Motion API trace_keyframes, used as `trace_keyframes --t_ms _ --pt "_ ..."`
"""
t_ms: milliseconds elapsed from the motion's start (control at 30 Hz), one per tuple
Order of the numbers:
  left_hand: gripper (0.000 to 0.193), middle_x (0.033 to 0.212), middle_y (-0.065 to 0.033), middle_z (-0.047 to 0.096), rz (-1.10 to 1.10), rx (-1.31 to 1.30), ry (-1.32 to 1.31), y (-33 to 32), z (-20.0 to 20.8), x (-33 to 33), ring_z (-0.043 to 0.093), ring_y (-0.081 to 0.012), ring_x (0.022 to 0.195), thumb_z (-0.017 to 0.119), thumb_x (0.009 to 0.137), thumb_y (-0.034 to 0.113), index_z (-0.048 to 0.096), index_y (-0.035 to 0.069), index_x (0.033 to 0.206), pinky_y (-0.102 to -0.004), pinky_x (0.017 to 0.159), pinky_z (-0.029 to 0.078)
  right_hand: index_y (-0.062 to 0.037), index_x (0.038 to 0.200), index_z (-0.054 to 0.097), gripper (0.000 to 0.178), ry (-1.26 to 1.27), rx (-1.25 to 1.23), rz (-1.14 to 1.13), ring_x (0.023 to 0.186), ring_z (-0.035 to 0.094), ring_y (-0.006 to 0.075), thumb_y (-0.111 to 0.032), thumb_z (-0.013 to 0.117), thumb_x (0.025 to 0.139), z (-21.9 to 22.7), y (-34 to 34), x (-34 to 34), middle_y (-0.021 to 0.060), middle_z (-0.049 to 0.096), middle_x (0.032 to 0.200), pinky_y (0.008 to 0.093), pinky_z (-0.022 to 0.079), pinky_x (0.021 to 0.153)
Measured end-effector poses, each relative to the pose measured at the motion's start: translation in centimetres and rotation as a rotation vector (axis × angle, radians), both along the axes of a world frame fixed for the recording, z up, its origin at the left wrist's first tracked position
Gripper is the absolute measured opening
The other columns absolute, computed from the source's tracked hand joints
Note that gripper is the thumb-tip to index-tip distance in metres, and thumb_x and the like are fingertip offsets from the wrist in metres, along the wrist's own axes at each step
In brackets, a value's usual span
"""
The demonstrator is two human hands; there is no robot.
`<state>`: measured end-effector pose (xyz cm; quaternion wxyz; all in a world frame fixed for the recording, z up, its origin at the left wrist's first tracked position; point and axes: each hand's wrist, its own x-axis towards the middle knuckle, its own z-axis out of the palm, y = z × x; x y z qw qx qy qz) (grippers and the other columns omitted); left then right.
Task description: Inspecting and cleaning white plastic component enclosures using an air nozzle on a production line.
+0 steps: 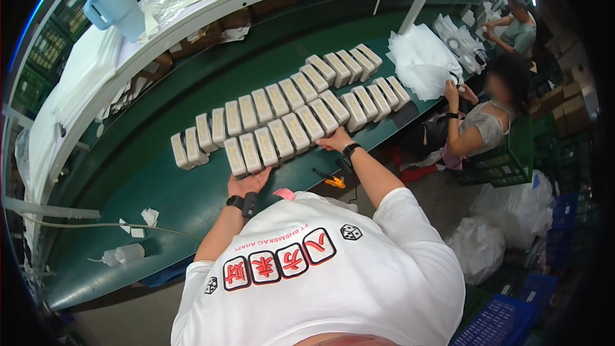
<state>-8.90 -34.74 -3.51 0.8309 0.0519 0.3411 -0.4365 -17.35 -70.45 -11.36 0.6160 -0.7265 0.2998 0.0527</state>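
Two long rows of beige rounded-edge boxes with gold lettering on top stand side by side on the green worktable. At the near row's left end, my left hand (248, 183) lies stretched out, fingertips against the near ends of the beige boxes (266, 145). My right hand (335, 141) rests farther right against the near side of the same row, its fingers extended and touching the boxes (334, 107) there. Neither hand wraps round a box. Behind the near row runs the far row of boxes (261, 106). I wear a black band on each wrist.
A co-worker (477, 128) sits at the right, hands at a pile of white plastic bags (423, 57); another person (516, 29) works beyond. An orange-handled tool (334, 182) lies at the near table edge. Clear bottles (125, 255) lie left. A blue tumbler (118, 9) stands on the shelf.
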Motion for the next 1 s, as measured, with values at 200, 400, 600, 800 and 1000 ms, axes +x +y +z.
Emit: trace_keyframes --t_ms 200,400,600,800,1000 --pt "0.086 0.146 -0.0221 0.034 -0.069 0.056 0.032 1.7 -1.5 0.2 0.035 -0.0373 0.135 0.029 0.09 0.068 0.023 0.001 0.144 -0.0538 0.109 0.029 0.0149 0.126 0.021 0.093 0.083 -0.041 -0.071 0.061 0.063 0.0156 -0.024 0.084 0.07 1.6 1.2 -0.8 0.0132 0.064 0.077 0.0256 0.053 0.052" --pt "0.072 0.14 -0.0196 0.044 -0.002 0.145 -0.019 8.1 -4.2 0.0 0.043 -0.032 0.13 0.037 0.094 0.058 0.03 0.003 0.139 -0.051 0.105 0.035 0.007 0.142 0.002 0.102 0.088 0.246 -0.457 0.068 0.066 0.0185 -0.015 0.077 0.076 0.0 0.2 -3.8 0.0177 0.062 0.094 0.028 0.054 0.051" --pt "0.046 0.129 -0.0166 0.055 0.221 0.232 0.049 16.1 -6.8 -2.0 0.056 -0.0296 0.117 0.05 0.094 0.04 0.042 0.005 0.124 -0.0462 0.093 0.047 0.0087 0.121 0.042 0.057 0.006 0.204 -0.686 0.064 0.067 0.0209 -0.018 0.071 0.08 -0.5 -4.7 -2.3 0.0153 0.063 0.085 0.0296 0.053 0.047" --pt "0.039 0.119 -0.0144 0.06 0.336 0.277 0.072 19.6 -8.2 -4.0 0.061 -0.0285 0.107 0.05 0.094 0.035 0.046 0.005 0.118 -0.0441 0.088 0.049 0.0059 0.101 0.056 0.035 -0.005 0.193 -0.5 0.061 0.067 0.021 -0.021 0.068 0.082 -0.6 -6.6 -0.3 0.0125 0.064 0.079 0.0294 0.052 0.045" --pt "0.032 0.109 -0.0128 0.064 0.416 0.328 0.147 20.8 -8.6 -6.5 0.064 -0.026 0.098 0.051 0.094 0.032 0.049 0.005 0.111 -0.0396 0.079 0.052 -0.0005 0.106 0.057 0.033 0.041 0.024 -0.369 0.057 0.066 0.0197 -0.018 0.069 0.081 -2.2 -8.1 0.4 0.011 0.065 0.082 0.0288 0.05 0.043"
